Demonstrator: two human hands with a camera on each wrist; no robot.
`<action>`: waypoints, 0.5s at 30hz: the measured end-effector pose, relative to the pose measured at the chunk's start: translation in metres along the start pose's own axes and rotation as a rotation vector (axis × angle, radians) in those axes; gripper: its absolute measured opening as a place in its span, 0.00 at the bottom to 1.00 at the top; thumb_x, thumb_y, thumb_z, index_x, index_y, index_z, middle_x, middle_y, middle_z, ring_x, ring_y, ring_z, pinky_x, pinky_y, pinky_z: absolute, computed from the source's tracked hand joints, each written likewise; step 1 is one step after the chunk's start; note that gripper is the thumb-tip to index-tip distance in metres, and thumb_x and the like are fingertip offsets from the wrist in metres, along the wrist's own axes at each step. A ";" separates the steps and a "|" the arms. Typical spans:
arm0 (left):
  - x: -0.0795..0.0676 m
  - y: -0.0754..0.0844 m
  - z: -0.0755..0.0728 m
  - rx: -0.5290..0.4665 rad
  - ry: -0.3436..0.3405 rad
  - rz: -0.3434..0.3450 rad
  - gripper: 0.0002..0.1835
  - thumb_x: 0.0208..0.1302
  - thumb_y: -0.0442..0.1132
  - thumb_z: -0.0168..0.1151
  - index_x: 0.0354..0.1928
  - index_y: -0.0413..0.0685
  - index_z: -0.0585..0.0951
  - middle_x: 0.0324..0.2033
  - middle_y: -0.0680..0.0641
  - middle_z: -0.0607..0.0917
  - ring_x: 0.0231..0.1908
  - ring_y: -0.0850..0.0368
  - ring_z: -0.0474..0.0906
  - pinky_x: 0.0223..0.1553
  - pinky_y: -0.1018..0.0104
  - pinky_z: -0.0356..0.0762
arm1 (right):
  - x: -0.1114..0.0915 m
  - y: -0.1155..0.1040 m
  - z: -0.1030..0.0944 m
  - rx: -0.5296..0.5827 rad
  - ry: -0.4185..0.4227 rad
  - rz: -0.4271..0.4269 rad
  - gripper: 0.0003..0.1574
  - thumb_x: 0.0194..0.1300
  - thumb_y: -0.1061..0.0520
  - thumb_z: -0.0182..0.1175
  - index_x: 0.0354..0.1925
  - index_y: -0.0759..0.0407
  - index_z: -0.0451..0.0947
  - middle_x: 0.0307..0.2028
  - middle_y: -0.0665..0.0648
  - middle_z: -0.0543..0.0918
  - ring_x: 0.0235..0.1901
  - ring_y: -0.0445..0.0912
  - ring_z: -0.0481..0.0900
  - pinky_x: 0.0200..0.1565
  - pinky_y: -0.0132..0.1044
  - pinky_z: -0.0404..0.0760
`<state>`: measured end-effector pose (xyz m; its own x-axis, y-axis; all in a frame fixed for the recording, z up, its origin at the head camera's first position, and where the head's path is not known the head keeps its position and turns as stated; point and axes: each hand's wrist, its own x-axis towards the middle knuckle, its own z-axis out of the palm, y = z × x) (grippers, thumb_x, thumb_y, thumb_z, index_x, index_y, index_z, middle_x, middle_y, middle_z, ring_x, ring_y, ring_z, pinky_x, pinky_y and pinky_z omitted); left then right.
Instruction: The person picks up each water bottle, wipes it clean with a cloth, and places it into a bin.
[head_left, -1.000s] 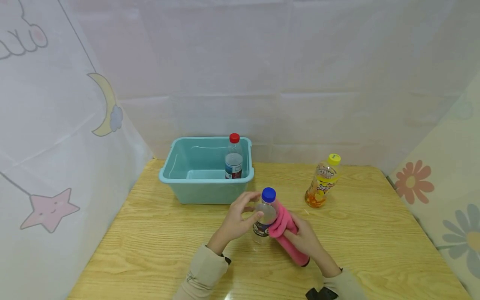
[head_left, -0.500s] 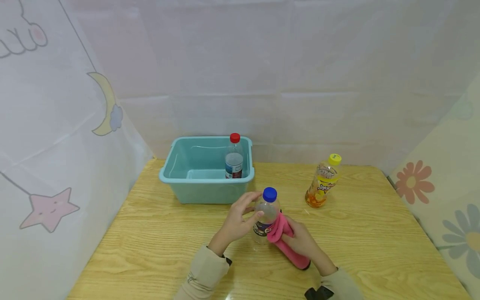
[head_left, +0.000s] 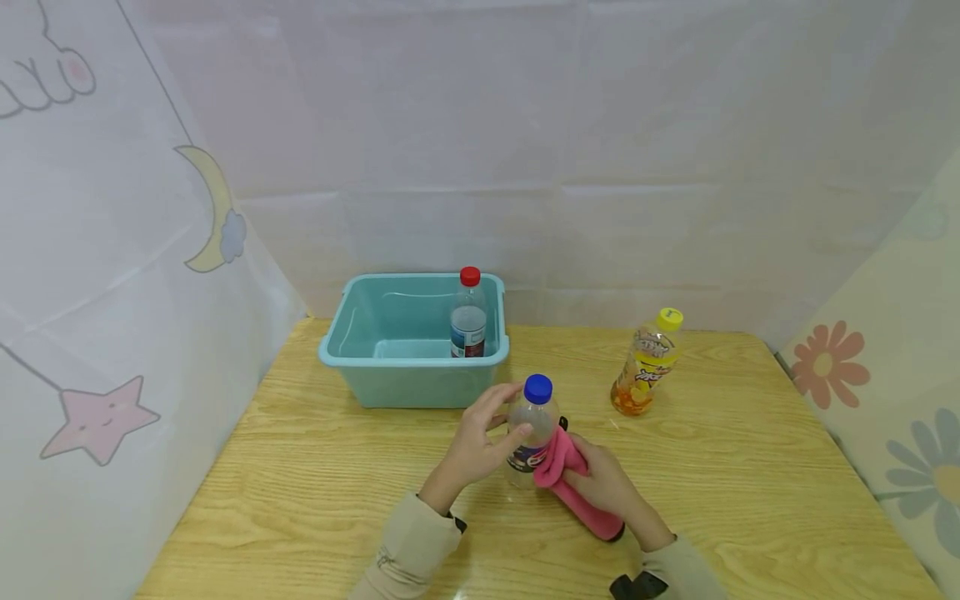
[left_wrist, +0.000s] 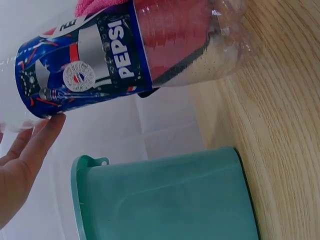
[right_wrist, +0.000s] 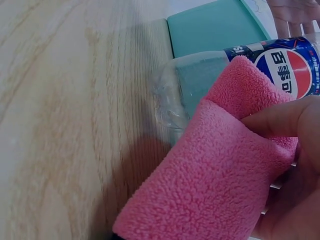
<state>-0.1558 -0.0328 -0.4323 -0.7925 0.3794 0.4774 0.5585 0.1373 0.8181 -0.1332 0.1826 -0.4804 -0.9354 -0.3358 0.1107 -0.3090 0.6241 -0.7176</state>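
Observation:
A clear plastic Pepsi bottle [head_left: 534,423] with a blue cap stands on the table in front of me. My left hand [head_left: 472,442] holds it around the upper part, thumb on the near side and fingers behind. In the left wrist view the blue bottle label [left_wrist: 80,65] shows, with fingertips at its edge. My right hand [head_left: 606,477] grips a folded pink cloth [right_wrist: 210,170] between thumb and fingers. Part of that cloth lies against the right side of the bottle, over its label, while the rest hangs toward the table.
Behind the left hand stands a light teal plastic basin [head_left: 420,387] holding a red-capped bottle [head_left: 468,321] upright. A yellow-capped bottle [head_left: 647,367] with some orange drink stands at the back right. A white printed sheet [head_left: 450,125] hangs behind the wooden table [head_left: 300,500].
The pink cloth and right hand have shifted slightly down along the bottle's side, with the cloth now lower by the label. The bottle has turned a little; the left hand stays around it.

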 end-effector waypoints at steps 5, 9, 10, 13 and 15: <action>0.001 0.003 0.002 0.041 0.030 -0.029 0.27 0.59 0.43 0.61 0.60 0.44 0.68 0.53 0.45 0.73 0.53 0.51 0.70 0.45 0.60 0.77 | -0.003 -0.002 -0.004 0.000 0.032 -0.017 0.29 0.51 0.70 0.60 0.54 0.72 0.69 0.36 0.59 0.81 0.27 0.40 0.71 0.29 0.31 0.73; 0.003 0.003 0.002 0.043 0.034 -0.041 0.27 0.56 0.38 0.64 0.59 0.43 0.69 0.53 0.45 0.73 0.52 0.51 0.70 0.45 0.59 0.77 | -0.006 -0.002 -0.007 0.011 0.055 -0.019 0.30 0.51 0.70 0.61 0.54 0.71 0.69 0.42 0.62 0.80 0.33 0.42 0.74 0.34 0.34 0.77; 0.003 0.003 0.002 0.035 0.034 -0.041 0.28 0.56 0.37 0.65 0.59 0.43 0.69 0.53 0.45 0.73 0.53 0.50 0.70 0.45 0.59 0.77 | -0.007 -0.002 -0.009 0.010 0.066 -0.016 0.30 0.51 0.70 0.62 0.54 0.70 0.69 0.43 0.62 0.80 0.35 0.43 0.75 0.36 0.34 0.77; 0.005 0.013 -0.001 0.019 0.034 -0.020 0.27 0.53 0.30 0.65 0.57 0.36 0.70 0.52 0.39 0.73 0.51 0.45 0.70 0.43 0.56 0.78 | -0.010 -0.004 -0.014 0.020 0.104 -0.017 0.29 0.51 0.70 0.63 0.53 0.70 0.70 0.43 0.62 0.80 0.38 0.46 0.77 0.37 0.36 0.78; 0.006 0.017 -0.003 0.016 0.039 0.008 0.27 0.52 0.28 0.65 0.55 0.34 0.71 0.50 0.37 0.72 0.50 0.43 0.70 0.43 0.54 0.78 | -0.012 -0.005 -0.019 0.018 0.130 -0.034 0.29 0.51 0.69 0.64 0.53 0.70 0.71 0.43 0.62 0.80 0.38 0.44 0.77 0.36 0.35 0.77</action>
<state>-0.1522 -0.0307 -0.4146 -0.7967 0.3446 0.4965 0.5687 0.1495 0.8089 -0.1239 0.1961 -0.4650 -0.9393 -0.2611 0.2225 -0.3386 0.6007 -0.7242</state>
